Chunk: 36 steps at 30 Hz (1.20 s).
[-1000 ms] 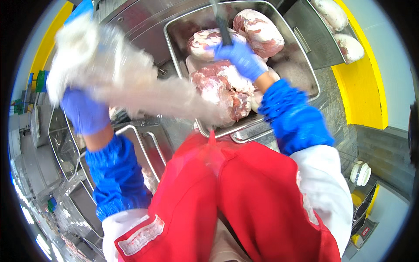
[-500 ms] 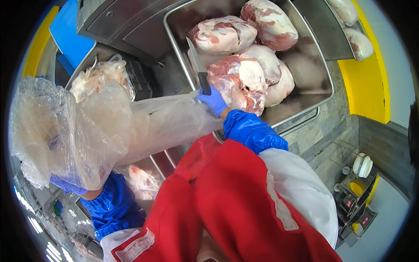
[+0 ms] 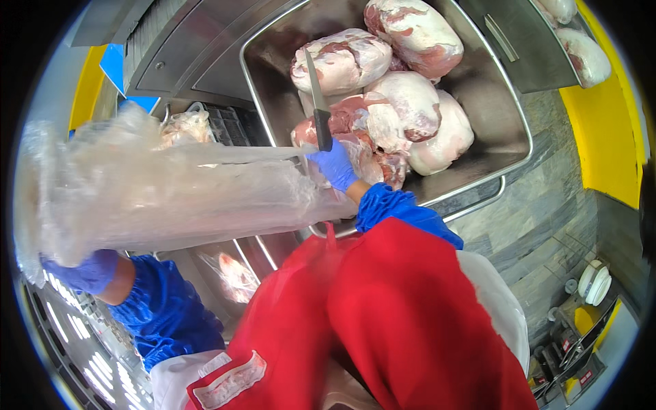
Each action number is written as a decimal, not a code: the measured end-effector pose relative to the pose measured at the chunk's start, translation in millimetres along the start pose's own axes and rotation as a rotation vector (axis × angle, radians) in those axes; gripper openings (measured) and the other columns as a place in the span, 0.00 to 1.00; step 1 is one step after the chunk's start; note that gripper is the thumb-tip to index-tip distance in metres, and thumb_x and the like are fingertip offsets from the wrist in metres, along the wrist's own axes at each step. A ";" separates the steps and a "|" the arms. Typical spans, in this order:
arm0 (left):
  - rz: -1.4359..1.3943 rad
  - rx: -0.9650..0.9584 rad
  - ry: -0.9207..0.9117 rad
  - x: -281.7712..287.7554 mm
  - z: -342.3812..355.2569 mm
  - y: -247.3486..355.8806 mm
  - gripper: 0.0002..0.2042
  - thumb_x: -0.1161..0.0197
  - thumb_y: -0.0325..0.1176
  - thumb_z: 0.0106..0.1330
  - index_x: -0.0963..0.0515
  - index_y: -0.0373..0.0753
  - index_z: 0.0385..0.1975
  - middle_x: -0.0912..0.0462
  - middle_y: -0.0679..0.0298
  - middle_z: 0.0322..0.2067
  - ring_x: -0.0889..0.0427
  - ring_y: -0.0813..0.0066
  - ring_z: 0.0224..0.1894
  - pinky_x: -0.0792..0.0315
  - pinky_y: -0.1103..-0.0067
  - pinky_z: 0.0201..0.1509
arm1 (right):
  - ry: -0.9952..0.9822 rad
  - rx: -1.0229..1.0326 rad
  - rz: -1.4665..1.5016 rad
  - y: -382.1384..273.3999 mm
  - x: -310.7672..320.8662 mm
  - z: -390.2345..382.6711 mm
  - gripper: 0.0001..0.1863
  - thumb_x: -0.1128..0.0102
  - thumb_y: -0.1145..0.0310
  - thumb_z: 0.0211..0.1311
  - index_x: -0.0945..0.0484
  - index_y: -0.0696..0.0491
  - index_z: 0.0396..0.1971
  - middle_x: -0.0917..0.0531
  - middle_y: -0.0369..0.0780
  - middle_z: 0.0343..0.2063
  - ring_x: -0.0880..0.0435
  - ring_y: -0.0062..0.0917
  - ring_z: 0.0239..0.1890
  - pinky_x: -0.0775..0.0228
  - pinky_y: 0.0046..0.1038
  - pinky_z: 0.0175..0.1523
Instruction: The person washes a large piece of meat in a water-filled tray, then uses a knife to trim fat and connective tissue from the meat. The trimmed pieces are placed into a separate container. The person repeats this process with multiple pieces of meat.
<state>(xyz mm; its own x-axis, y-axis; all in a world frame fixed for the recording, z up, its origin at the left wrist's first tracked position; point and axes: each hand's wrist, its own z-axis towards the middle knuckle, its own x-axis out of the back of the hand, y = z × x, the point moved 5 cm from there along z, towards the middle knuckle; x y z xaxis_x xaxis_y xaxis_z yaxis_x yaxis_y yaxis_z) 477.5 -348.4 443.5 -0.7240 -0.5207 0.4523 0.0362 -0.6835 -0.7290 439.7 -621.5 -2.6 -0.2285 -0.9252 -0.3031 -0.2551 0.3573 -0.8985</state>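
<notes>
A long sheet of clear plastic wrap (image 3: 191, 195), perhaps a large bag, stretches between my two gloved hands. At the far left my left hand (image 3: 85, 271) grips its bunched end, the fingers partly covered by the film. My right hand (image 3: 335, 166) is closed round the black handle of a knife (image 3: 316, 89), whose blade points up and away over the meat. The plastic's right end lies against that same hand. Big pieces of raw meat (image 3: 403, 106), red with white fat, fill much of the steel tub (image 3: 492, 126) just beyond my right hand.
Crumpled plastic film (image 3: 188, 128) lies in a bin behind the stretched sheet. Below the sheet, a wrapped piece of meat (image 3: 234, 277) sits in another metal container. A yellow-edged stand (image 3: 605, 130) holds more meat at the right. Steel cabinets (image 3: 198, 58) stand at the back left.
My left hand has moved outward to the left and slightly up, drawing the plastic out longer and straighter. The right hand keeps hold of the knife, its blade now more upright.
</notes>
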 end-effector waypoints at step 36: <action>-2.529 1.859 -0.204 -123.4 -130.2 336.6 0.13 0.54 0.23 0.52 0.29 0.35 0.37 0.24 0.59 0.34 0.25 0.68 0.34 0.29 0.78 0.41 | 0.157 -0.148 0.179 -184.5 203.7 -34.8 0.07 0.40 0.76 0.43 0.31 0.53 0.20 0.31 0.32 0.10 0.36 0.15 0.09 0.47 0.16 0.12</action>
<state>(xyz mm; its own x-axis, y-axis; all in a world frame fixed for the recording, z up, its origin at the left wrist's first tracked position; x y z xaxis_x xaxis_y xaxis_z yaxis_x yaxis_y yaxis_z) 489.3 -447.6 75.5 -0.4394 0.6934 -0.5711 0.0919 0.6670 0.7393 407.5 -871.5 112.5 -0.4221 -0.8185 -0.3897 -0.3292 0.5390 -0.7753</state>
